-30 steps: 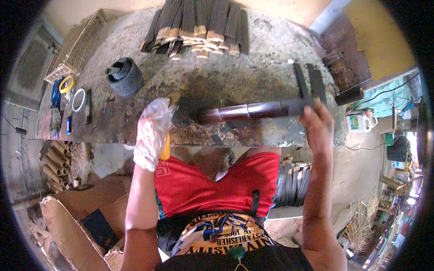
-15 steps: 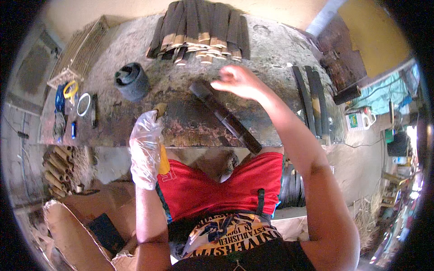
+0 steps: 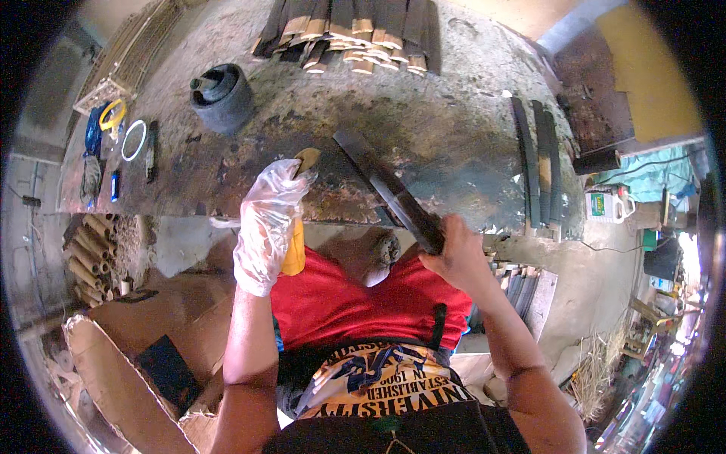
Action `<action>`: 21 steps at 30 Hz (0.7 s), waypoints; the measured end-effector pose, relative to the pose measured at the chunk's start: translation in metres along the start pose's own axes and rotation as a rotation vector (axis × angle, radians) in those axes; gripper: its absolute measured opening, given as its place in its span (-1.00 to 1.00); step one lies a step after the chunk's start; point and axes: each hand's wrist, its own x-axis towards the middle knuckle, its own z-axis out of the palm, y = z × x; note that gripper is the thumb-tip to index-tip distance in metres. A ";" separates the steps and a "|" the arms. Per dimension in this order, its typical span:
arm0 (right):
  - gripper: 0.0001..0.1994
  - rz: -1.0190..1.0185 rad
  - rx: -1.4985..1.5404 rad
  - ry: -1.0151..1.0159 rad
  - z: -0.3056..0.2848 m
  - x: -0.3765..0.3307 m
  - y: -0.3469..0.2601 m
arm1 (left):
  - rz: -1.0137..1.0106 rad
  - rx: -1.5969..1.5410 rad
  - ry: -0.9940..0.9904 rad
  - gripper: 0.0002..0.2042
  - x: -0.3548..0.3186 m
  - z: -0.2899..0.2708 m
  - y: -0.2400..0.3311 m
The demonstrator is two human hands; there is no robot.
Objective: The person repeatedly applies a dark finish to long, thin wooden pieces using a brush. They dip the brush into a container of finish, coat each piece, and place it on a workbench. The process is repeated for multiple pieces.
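Note:
A thin clear plastic glove covers my left hand, which is closed around a soft yellowish pad. A stained tan end pokes out above the fingers, and a yellow part hangs below; whether it is foam or cloth I cannot tell. Bare, my right hand grips the near end of a long dark bamboo strip. The strip slants away to the left over the table's front edge, and its far end lies between my two hands. Pad and strip are apart.
A dark round pot stands at the table's left. Blackened bamboo strips are stacked at the back; several dark strips lie at the right. A white ring and blue lighter sit far left. A cardboard box is below.
My right hand has come back from the far end of the strip and taken hold of its near end. My left hand has shifted slightly right with the pad. The view has tilted a little downward.

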 end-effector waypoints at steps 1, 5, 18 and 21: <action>-0.25 0.065 0.126 -0.074 -0.003 -0.013 0.001 | -0.055 -0.022 -0.006 -0.65 0.000 -0.002 0.000; -0.26 0.006 0.341 -0.169 -0.009 -0.057 0.006 | 0.226 0.455 -0.110 -0.72 0.004 0.014 0.003; -0.32 -0.041 0.617 -0.256 -0.006 -0.069 0.039 | 0.588 1.123 -0.230 -0.87 0.059 0.046 -0.017; -0.33 -0.075 0.445 -0.176 -0.009 -0.069 0.034 | 0.711 1.093 -0.231 -0.89 0.059 0.050 0.003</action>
